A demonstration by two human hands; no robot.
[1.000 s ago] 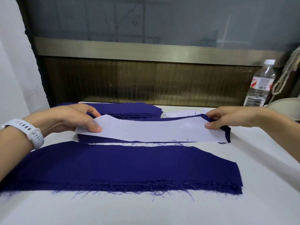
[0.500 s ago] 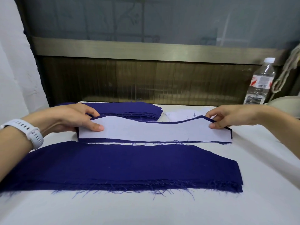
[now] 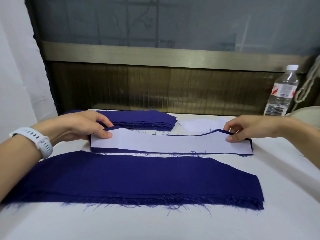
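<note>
A long white interfacing strip lies on a matching navy fabric piece, whose edge shows along the bottom and right end. My left hand pinches their left end, thumb on top. At the right end, my right hand pinches the strip and fabric together. Both ends are held just above the white table.
A wide stack of frayed navy fabric lies in front, nearer me. Another stack of navy pieces sits behind, with white pieces to its right. A water bottle stands at the back right by a wooden wall panel.
The white strip has shifted slightly right and squared up on the navy piece; less navy shows along its edges. Both hands stay pinched on the ends.
</note>
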